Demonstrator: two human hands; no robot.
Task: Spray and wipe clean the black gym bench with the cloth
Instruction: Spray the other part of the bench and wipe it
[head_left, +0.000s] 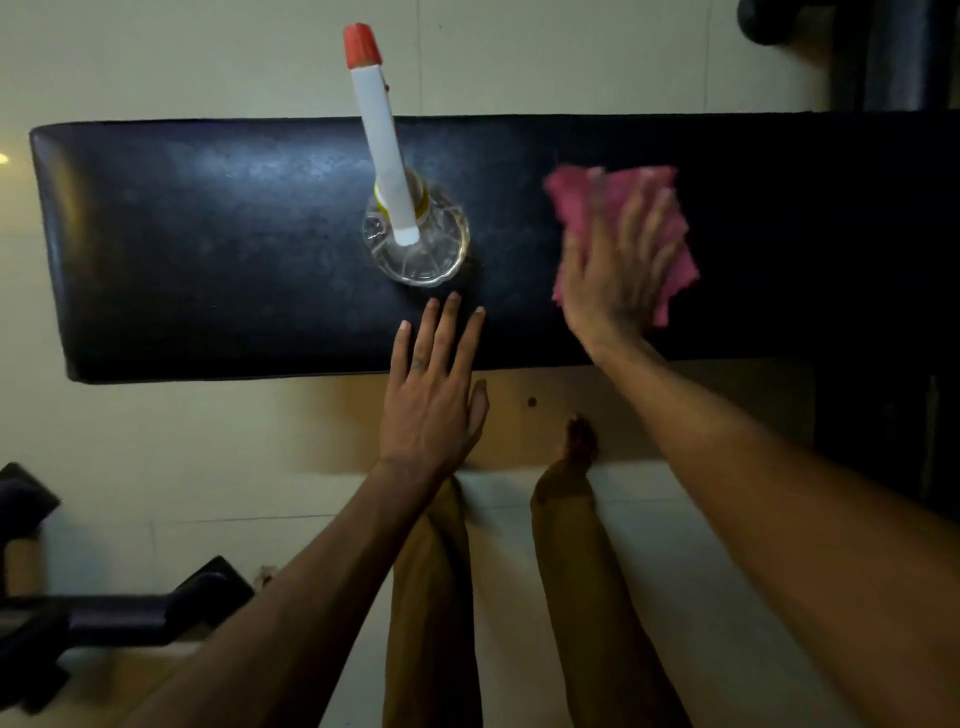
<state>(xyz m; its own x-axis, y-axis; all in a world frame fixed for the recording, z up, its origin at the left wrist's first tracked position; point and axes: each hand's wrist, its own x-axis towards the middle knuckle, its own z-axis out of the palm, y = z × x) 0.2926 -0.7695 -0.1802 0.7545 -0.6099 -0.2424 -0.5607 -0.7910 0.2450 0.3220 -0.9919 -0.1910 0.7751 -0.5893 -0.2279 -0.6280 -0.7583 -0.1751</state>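
The black gym bench (208, 249) runs across the view from left to right. A clear spray bottle (415, 244) with a white and red nozzle stands upright on its middle. My right hand (618, 265) lies flat, fingers spread, pressing a pink cloth (670, 280) onto the bench to the right of the bottle; hand and cloth are blurred. My left hand (436, 389) is open with fingers apart, its fingertips over the bench's near edge just below the bottle, holding nothing.
The pale tiled floor (208, 467) lies around the bench. Dark gym equipment (104, 613) sits at the lower left, and more dark gear (857, 52) at the upper right. My legs and a bare foot (576, 452) stand close to the bench's near edge.
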